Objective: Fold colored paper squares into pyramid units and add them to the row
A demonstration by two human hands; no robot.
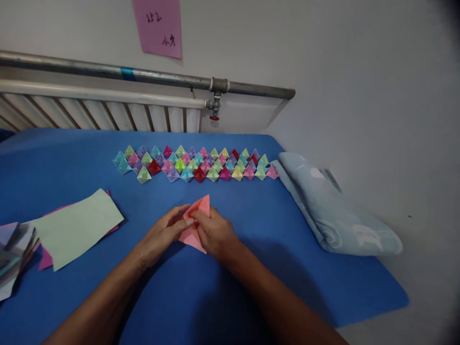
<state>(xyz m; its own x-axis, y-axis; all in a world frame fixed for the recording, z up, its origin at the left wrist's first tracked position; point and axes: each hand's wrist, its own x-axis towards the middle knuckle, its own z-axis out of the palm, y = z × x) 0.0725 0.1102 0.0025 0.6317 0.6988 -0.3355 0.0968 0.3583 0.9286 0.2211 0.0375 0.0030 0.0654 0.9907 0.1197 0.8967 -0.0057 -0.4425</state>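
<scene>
A coral-pink sheet of folded origami paper (pixel 194 235) is held up between both hands above the blue surface. My left hand (pixel 167 233) grips its left side, with the thumb pressed on the front and the fingers partly behind. On the right side, my right hand (pixel 217 235) pinches the paper, its thumb meeting the left thumb near the centre. A pointed corner stands up at the top, and another points down at the bottom. Beyond the hands, several rows of small folded paper boats (pixel 199 174) in many colours stand close together.
At left lie pale green paper sheets (pixel 81 227) over magenta ones, beside a pile of mixed papers (pixel 14 258). A folded light-blue blanket (pixel 334 215) rests on the right. Behind the blue surface (pixel 151 297) are a radiator (pixel 136 115) and a metal pipe (pixel 161 78).
</scene>
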